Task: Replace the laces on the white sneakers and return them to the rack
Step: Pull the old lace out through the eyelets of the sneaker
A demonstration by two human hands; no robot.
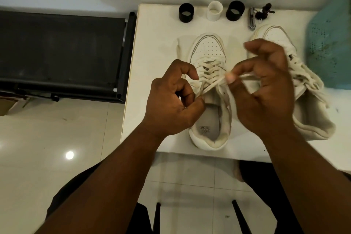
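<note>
Both hands grip the lace [212, 83] of the near sneaker [209, 85]. The left hand [171, 100] holds one strand, its fingers curled round it at the left side of the shoe's opening. The right hand [266, 89] pinches the other strand between thumb and fingertip, above the tongue; its remaining fingers are raised and loosely bent. The lace runs taut between the two hands, across the upper eyelets.

The near sneaker stands upright on the white table [152, 62], toe pointing away from the person, heel at the near edge. The lower eyelets carry crossed lacing. One loose lace end [178, 47] lies on the table to the left of the toe.

The second sneaker [307, 100] lies to the right, tilted onto its side, partly hidden behind the right hand.

Along the far edge of the table stand a black ring [186, 12], a white ring [215, 11] and another black ring [235, 11]. A metal tool [251, 18] lies beside them. A teal basket [330, 43] occupies the right edge. A black rack [62, 53] stands to the left of the table.
</note>
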